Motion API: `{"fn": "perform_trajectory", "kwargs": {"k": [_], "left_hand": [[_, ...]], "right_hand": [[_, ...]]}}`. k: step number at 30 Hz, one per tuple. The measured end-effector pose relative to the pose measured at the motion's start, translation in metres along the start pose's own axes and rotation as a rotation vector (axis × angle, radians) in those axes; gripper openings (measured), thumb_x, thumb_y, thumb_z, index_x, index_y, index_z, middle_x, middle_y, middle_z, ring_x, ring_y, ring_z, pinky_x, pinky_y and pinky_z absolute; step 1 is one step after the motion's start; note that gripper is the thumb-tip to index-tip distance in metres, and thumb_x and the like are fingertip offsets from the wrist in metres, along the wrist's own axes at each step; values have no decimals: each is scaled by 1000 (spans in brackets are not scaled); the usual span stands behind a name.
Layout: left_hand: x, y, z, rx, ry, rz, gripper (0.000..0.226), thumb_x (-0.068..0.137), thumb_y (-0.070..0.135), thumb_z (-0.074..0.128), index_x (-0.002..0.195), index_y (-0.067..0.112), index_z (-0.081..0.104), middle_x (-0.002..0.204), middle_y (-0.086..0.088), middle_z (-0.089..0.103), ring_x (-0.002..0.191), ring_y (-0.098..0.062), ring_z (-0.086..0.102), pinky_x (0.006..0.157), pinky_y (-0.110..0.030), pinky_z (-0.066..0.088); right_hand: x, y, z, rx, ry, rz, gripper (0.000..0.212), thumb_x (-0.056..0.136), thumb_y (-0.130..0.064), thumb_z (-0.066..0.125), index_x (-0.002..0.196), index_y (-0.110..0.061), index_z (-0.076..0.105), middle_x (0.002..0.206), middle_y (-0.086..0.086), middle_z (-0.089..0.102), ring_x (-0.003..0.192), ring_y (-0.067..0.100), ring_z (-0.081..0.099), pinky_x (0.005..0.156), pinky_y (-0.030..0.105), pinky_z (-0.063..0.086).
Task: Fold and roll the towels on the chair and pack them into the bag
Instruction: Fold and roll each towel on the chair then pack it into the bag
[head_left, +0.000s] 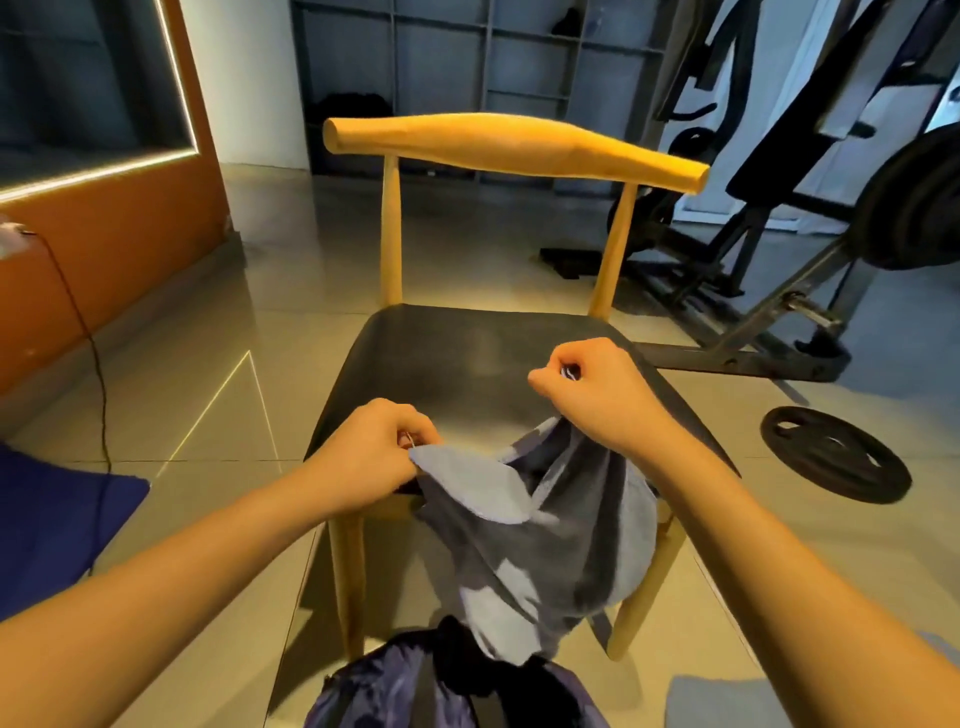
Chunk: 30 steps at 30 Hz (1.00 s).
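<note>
- Left hand: fingers curled, pinching one corner of the grey towel between thumb and fingertips
- Right hand: clenched on another top corner of the same towel, held slightly higher and further forward than the left
- Towel hangs bunched and creased between and beneath both hands; it drapes past the front edge of the chair, its lower end dangling close to the dark bag below the wrists; contact with the bag cannot be told
- Chair seat lies just ahead of the knuckles
- Bag sits under and nearer the person than either hand; its contents cannot be made out
- A pale cloth lies on the floor below the right forearm, possibly a further towel; cannot confirm
- A weight plate lies on the floor well to the right of the right hand; a blue mat lies left of the left forearm
- Judgement, step in hand: opening out a towel by its corners before folding; no fold or roll is made yet, so for this towel the task looks early
- Judgement, next move: draw the hands apart to tauten the top edge, then carry it forward and lay the cloth flat on the seat, keeping the hem clear of the bag so it does not drag
</note>
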<state>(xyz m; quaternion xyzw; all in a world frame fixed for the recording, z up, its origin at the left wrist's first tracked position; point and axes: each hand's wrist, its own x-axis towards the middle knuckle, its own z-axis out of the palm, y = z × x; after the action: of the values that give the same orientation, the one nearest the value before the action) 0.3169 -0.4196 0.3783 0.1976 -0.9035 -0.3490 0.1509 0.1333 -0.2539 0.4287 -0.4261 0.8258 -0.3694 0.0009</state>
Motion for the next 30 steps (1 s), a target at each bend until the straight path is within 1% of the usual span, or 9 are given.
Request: {"fn": "perform_trajectory", "kwargs": {"k": [2, 4, 9, 11, 14, 16, 19, 24, 30], "left_hand": [[1, 2, -7, -181, -36, -85, 16, 93, 11, 69, 84, 23, 76, 80, 4, 72, 81, -13, 69, 70, -21, 56], [1, 7, -15, -335, -96, -121, 16, 93, 4, 67, 90, 18, 73, 82, 3, 73, 83, -14, 71, 70, -20, 55], [2, 17, -29, -520, -368, -84, 16, 92, 6, 69, 86, 14, 81, 90, -4, 74, 95, -19, 72, 82, -26, 59], [2, 18, -28, -509, -486, -65, 17, 92, 8, 69, 84, 15, 83, 88, -6, 74, 89, -17, 71, 82, -27, 57], [1, 20, -10, -235, -599, 37, 11, 92, 19, 73, 90, 16, 83, 87, -7, 75, 85, -16, 67, 86, -39, 56], [-1, 23, 10, -16, -520, 144, 8, 88, 28, 75, 87, 23, 81, 79, -1, 74, 74, -14, 64, 79, -45, 55], [-7, 33, 30, -75, -337, 248, 10, 83, 24, 80, 83, 21, 71, 73, 2, 71, 67, -16, 64, 66, -38, 53], [-13, 41, 45, -46, -276, 442, 9, 88, 32, 78, 89, 24, 81, 82, 13, 75, 75, -8, 69, 70, -30, 55], [-22, 50, 68, 109, -204, 629, 11, 93, 34, 70, 97, 28, 79, 87, 16, 52, 79, -1, 51, 67, -27, 45]], "right_hand": [[6, -6, -1, 17, 119, -57, 44, 92, -23, 62, 61, 2, 42, 54, 6, 34, 53, 11, 29, 54, 31, 30], [14, -12, -12, 129, 238, -50, 51, 97, -24, 59, 56, -6, 34, 53, 3, 27, 49, 9, 23, 52, 28, 24], [28, -14, -39, 360, 417, 53, 48, 103, -27, 53, 60, -14, 34, 54, -1, 22, 43, 7, 18, 43, 17, 19], [30, -11, -44, 396, 445, 73, 46, 103, -31, 52, 63, -13, 38, 56, 0, 22, 45, 7, 19, 44, 19, 20], [30, -6, -46, 422, 446, 83, 42, 103, -37, 51, 69, -12, 48, 61, 5, 26, 50, 11, 23, 53, 29, 24], [27, -4, -47, 411, 443, 85, 42, 103, -38, 49, 70, -12, 50, 61, 5, 27, 51, 11, 25, 54, 29, 25], [22, -1, -50, 380, 455, 88, 47, 105, -36, 48, 64, -13, 43, 54, -2, 26, 46, 7, 23, 47, 22, 24], [17, 9, -58, 364, 492, 119, 52, 106, -34, 48, 58, -23, 31, 53, -4, 26, 45, 5, 23, 45, 22, 21], [11, 15, -65, 367, 508, 150, 54, 106, -30, 48, 57, -24, 26, 53, -7, 23, 43, 4, 20, 43, 20, 18]]}}
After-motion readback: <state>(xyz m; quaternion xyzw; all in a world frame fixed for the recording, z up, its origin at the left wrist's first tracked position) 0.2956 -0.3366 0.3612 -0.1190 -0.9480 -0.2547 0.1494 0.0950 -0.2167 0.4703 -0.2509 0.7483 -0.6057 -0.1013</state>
